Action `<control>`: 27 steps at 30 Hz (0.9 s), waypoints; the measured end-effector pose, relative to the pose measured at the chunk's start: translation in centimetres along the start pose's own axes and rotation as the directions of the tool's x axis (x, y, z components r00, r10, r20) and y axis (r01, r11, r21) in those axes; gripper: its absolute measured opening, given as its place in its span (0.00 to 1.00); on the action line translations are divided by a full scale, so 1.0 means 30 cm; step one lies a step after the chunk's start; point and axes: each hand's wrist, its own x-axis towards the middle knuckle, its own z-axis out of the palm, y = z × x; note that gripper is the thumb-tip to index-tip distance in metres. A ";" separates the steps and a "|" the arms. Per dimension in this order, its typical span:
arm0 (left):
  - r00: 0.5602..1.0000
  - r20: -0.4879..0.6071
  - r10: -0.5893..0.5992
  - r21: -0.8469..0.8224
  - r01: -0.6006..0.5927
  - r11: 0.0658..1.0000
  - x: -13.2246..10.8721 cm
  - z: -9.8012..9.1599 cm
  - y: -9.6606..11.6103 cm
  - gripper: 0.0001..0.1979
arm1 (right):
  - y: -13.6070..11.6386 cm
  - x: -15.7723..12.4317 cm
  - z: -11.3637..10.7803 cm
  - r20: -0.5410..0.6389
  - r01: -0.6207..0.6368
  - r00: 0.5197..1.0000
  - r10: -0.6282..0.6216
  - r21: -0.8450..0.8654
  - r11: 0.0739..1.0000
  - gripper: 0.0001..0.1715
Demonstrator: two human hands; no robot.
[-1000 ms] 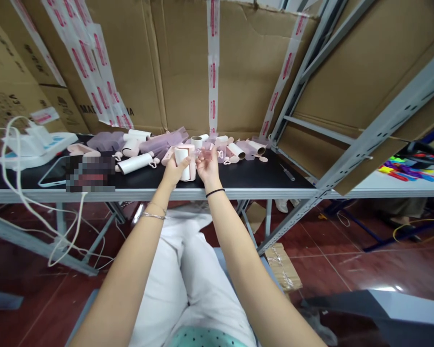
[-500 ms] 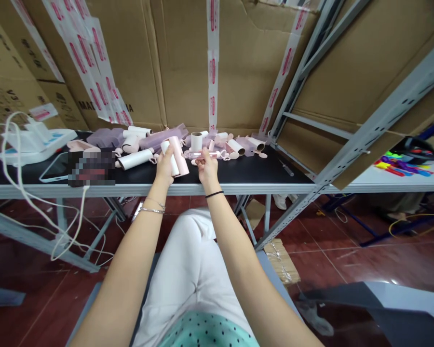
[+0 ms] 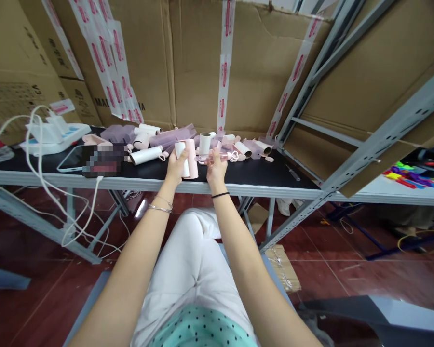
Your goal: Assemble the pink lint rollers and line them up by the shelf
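Observation:
My left hand (image 3: pixel 176 166) is closed around a white roll (image 3: pixel 181 150) and a pink curved cover (image 3: pixel 191 160), held upright side by side. In my right hand (image 3: pixel 216 166), pinched between thumb and fingers, lies a slim translucent pink handle (image 3: pixel 206 157) with a loop (image 3: pixel 234 155) at its right end. The handle's left end points toward the pink cover, with a small gap between. Just behind stands a white roll with a brown hollow core (image 3: pixel 204 143). Another white roll (image 3: pixel 145 155) lies left of my left hand.
Lilac plastic pieces (image 3: pixel 173 136) and several rolls line the back of the black tabletop (image 3: pixel 267 174). To the left are a phone (image 3: pixel 72 159), a power strip (image 3: pixel 58 140) and white cables (image 3: pixel 39 168). A metal shelf post (image 3: pixel 329 185) rises at right, near a thin clear tool (image 3: pixel 292 172).
The view has shifted, so the scene sits further right. The pink cover and white roll in my left hand have turned more upright. Both hands keep their hold.

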 end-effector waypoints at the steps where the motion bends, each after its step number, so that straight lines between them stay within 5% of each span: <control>1: 1.000 -0.003 -0.014 -0.004 0.014 1.000 0.000 0.000 0.002 0.32 | 0.002 -0.001 0.000 0.000 0.024 1.000 -0.024 -0.005 1.000 0.13; 9: 0.998 0.033 -0.056 0.004 0.056 0.998 -0.006 0.004 0.010 0.28 | 0.020 -0.014 -0.003 0.016 0.202 0.979 -0.203 -0.187 0.961 0.19; 18: 1.000 0.000 0.021 0.035 -0.021 0.999 -0.007 0.007 0.006 0.28 | 0.024 -0.048 0.010 0.064 0.193 0.981 -0.183 -0.251 0.949 0.17; 24: 1.000 -0.018 0.002 0.019 -0.001 1.000 0.023 0.001 -0.012 0.28 | 0.075 -0.050 0.002 0.380 0.289 0.917 -0.120 -0.428 0.856 0.16; 27: 0.999 -0.002 -0.034 -0.005 0.034 0.999 0.041 0.002 -0.020 0.27 | 0.056 -0.049 -0.014 0.401 0.299 0.911 -0.091 -0.494 0.816 0.14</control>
